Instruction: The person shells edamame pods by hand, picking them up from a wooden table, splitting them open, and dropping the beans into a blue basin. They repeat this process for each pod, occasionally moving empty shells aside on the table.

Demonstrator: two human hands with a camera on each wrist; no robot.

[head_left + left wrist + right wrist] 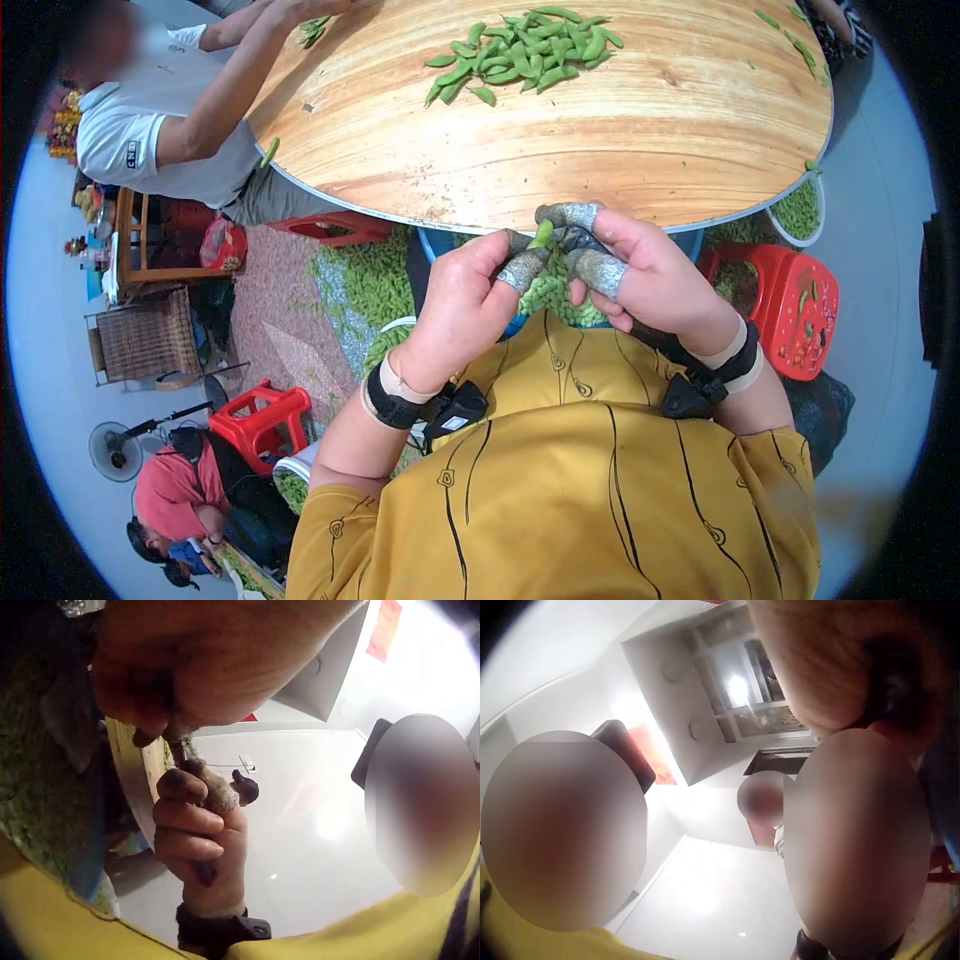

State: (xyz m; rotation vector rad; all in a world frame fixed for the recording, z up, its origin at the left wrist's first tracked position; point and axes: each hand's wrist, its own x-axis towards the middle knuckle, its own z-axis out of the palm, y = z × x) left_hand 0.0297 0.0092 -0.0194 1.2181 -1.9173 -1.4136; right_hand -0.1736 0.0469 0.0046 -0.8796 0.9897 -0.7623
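In the head view my left hand (462,305) pinches a green soybean pod (541,236) between thumb and forefinger, just off the table's near edge. My right hand (655,268) meets it from the other side, its curled fingertips gripping at the pod. Worn grey wraps (598,272) cover the thumb and finger ends of both hands. Under the hands, shelled green beans (560,300) lie in a blue container. The left wrist view shows the right hand (199,832) with curled fingers, close to the left; the pod is hidden there.
A heap of pods (525,50) lies on the round wooden table (600,150). Another person (165,130) sits at its left. Red stools (800,310) stand right and left; a white tub (800,212) holds more green produce. Pods cover the floor (365,285) at left.
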